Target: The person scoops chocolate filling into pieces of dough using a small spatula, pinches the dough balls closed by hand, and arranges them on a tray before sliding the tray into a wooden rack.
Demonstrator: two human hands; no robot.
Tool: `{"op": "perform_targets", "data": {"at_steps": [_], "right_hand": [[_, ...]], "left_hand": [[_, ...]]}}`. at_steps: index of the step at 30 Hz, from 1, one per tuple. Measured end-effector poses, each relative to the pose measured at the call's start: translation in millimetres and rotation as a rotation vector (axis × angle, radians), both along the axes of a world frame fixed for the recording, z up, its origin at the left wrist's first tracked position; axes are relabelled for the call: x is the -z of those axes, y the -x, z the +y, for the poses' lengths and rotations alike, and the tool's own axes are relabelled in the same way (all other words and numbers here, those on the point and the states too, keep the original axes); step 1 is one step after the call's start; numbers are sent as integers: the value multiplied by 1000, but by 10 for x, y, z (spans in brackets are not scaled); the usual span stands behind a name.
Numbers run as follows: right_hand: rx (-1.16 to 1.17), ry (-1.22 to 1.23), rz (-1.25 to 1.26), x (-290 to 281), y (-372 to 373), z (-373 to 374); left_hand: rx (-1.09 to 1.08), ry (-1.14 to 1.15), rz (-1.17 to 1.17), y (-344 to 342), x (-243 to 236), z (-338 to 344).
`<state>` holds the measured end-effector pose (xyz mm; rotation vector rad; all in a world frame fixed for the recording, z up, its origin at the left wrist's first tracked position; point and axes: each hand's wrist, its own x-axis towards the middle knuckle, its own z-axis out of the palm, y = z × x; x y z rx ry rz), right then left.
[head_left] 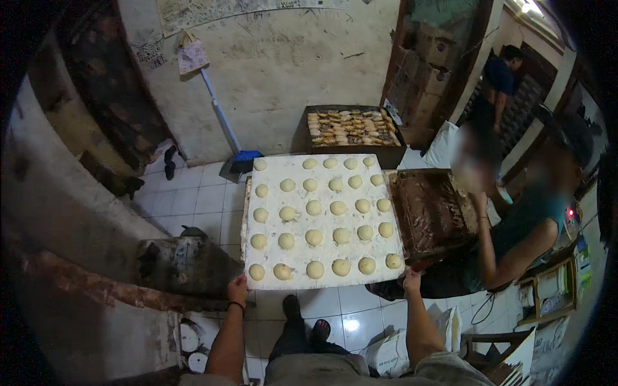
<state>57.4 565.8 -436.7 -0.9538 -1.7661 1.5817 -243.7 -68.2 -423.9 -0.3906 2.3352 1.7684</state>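
A wide, pale, floured board (296, 254) is held out level in front of me. Rows of several round, pale dough balls (313, 208) lie on it, spaced apart, with one gap in the back row. My left hand (238, 289) grips the board's near left corner, fingers closed on the edge. At the near right corner my right hand (411, 281) is closed on the edge in the same way. The fingers under the board are hidden. Its far end overlaps what looks like another board or surface below, whose edge shows along the left.
Right of the board is a tray of dark brown paste (431, 212), where a seated person (521, 238) works. Behind stands a box of browned pastries (354, 128). A blue broom (244, 156) leans on the wall. Another person (499, 83) stands far right. White sacks (389, 354) sit near my feet.
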Motion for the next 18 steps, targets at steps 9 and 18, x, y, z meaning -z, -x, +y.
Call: {"op": "perform_targets", "data": {"at_steps": [9, 18], "right_hand": [[51, 224, -98, 393, -271, -412], [22, 112, -261, 1120, -639, -495]], "left_hand": [[-80, -132, -204, -481, -390, -352], [-36, -217, -250, -633, -160, -576]]}}
